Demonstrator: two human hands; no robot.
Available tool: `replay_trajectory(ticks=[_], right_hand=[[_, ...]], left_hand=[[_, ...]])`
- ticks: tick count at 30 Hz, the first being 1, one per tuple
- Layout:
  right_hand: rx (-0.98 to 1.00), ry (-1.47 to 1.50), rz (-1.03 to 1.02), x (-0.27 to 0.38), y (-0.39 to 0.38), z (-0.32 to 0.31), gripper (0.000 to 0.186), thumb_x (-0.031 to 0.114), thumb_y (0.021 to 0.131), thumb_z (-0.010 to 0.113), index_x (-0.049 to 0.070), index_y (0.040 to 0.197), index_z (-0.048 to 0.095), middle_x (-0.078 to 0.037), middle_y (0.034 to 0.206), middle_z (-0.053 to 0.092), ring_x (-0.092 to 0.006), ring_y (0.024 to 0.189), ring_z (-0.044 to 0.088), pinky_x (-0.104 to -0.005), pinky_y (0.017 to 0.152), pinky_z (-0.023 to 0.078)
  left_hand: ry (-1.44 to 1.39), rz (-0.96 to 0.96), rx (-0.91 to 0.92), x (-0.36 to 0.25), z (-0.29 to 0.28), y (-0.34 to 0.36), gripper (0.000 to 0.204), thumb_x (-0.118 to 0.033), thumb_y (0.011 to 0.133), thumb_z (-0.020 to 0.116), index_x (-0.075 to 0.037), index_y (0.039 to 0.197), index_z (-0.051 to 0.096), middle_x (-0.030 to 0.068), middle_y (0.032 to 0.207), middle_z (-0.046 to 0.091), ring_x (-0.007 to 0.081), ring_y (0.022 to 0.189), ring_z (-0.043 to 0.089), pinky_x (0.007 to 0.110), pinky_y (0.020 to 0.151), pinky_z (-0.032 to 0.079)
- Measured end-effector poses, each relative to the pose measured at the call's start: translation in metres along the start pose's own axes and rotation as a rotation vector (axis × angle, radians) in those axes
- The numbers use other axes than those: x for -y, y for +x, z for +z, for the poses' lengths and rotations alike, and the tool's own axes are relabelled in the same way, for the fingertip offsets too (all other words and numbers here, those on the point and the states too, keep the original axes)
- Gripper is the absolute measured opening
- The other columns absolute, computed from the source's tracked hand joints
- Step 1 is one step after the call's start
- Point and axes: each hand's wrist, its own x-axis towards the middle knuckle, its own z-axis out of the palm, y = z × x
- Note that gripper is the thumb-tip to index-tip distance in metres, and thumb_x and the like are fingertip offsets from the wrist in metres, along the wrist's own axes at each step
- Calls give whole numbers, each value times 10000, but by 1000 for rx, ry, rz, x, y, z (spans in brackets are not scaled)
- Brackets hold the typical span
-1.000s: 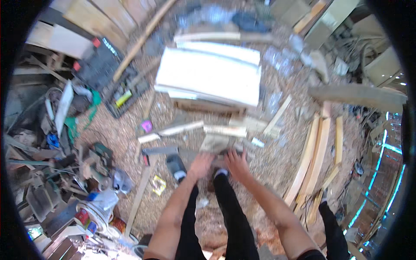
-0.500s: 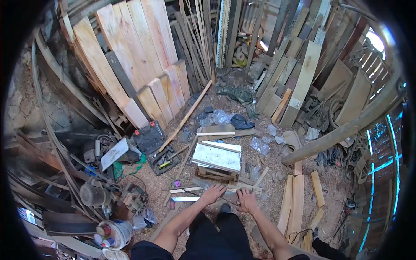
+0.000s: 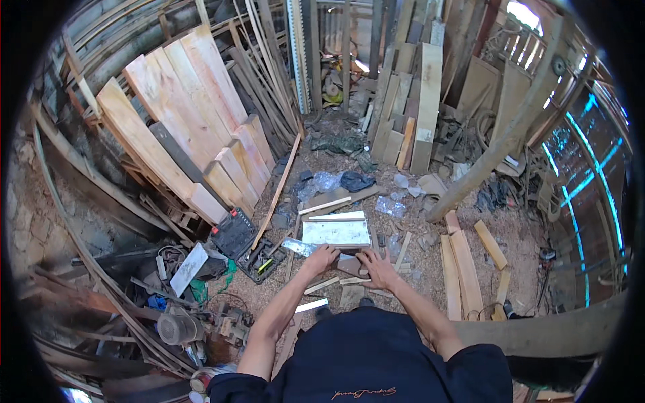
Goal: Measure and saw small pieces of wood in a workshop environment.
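Holds a small flat brown board [image 3: 351, 266], likely wood though hard to tell, between a bare left hand [image 3: 324, 259] and a bare right hand [image 3: 378, 270], set apart at its opposite ends, just before a low, scuffed, white-topped surface [image 3: 332, 234]. Looks down over a shaving-littered brown floor [image 3: 527, 277], with tall pale wooden planks [image 3: 195, 101] leaning ahead at left, near an open black plastic tool case [image 3: 233, 232].

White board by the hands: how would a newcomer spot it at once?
Find the tall pale planks leaning at upper left, then go down and right to the left hand and right hand. Just beyond them lies a flat, dark-smudged white board. Unlike the tilted white panel farther left, it has a narrow strip along its far edge.
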Motion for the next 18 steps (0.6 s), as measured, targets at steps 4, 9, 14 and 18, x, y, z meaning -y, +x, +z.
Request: replay_trajectory(ticks=[4,9,14,18], right_hand=[[34,-36,54,9,-3,11,891,403,621,799,112,1347,373,-175,1346,389,-351,1331,322,-643,1073,217],[-206,-90,19,16,-25,19,491,325,737,697,63,1110,514,-162,1214,474,-318,1185,431,-480,1007,323],[-81,-162,28,8,-45,38,411,327,752,675,21,1007,577,-132,1013,592,-277,1038,530,-403,962,381],[13,64,-57,-9,-58,61,280,301,766,662,23,796,637,-148,837,663,-298,923,614,-404,922,423]], left_hand=[[32,93,-5,-3,-4,3,521,-35,660,688,-13,1159,538,152,1133,563,350,976,552,411,866,486],[-94,75,46,-9,10,-4,543,-53,661,722,5,1165,529,162,1141,554,366,993,551,412,869,481],[-69,125,177,-26,37,9,586,-69,636,755,18,1163,515,165,1129,556,365,1025,554,418,886,485],[-78,157,290,-33,57,33,603,-63,629,748,-29,1193,537,140,1137,566,338,1057,554,414,899,487]])
